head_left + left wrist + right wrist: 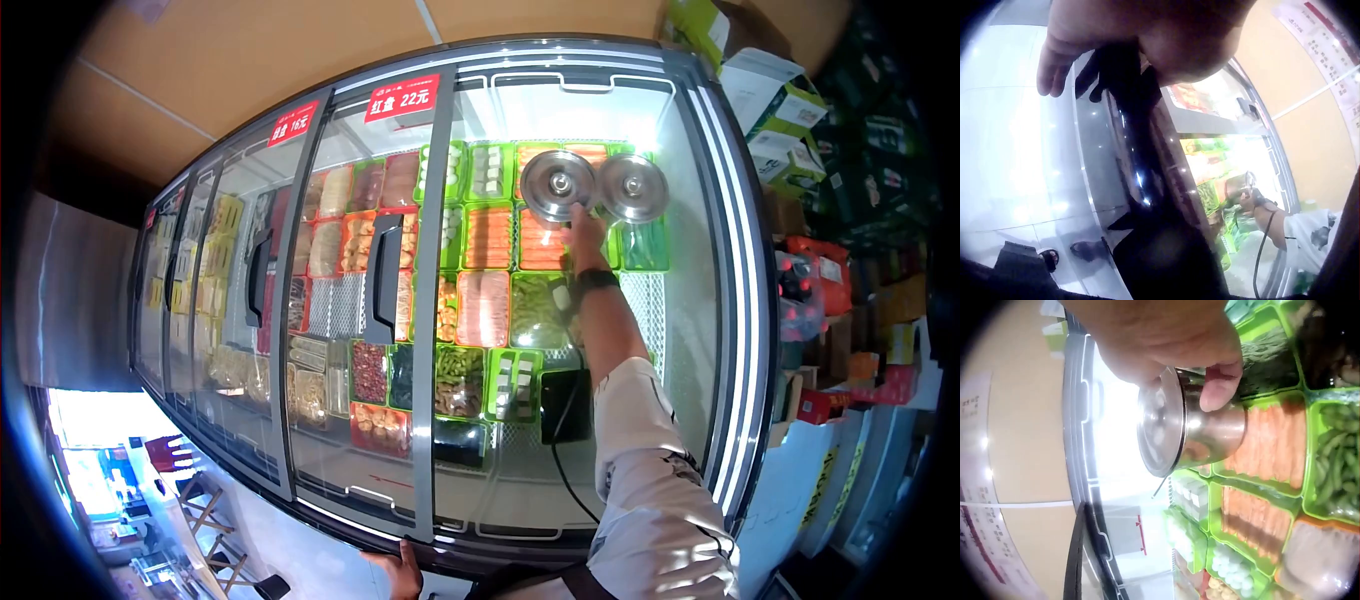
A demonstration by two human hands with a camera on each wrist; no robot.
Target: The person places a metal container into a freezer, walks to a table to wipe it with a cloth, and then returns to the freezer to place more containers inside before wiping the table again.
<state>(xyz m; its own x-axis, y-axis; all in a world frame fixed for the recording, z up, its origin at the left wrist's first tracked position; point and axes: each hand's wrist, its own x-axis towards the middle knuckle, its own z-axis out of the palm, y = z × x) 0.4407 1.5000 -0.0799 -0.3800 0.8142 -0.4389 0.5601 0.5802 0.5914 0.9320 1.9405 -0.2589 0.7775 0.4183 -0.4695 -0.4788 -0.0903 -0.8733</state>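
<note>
On the sliding-door display chest point(425, 430), near its far edge, a red price sign point(402, 98) reads "红盘 22元" in white. Further toward the chest's left end, a smaller red placard point(292, 124) shows "16元"; the character before "盘" is blurred, perhaps "绿". The fine line above each price is too small to read, as is a red tag point(150, 218) at the left end. The wall poster point(1319, 40) carries columns of illegible print.
</note>
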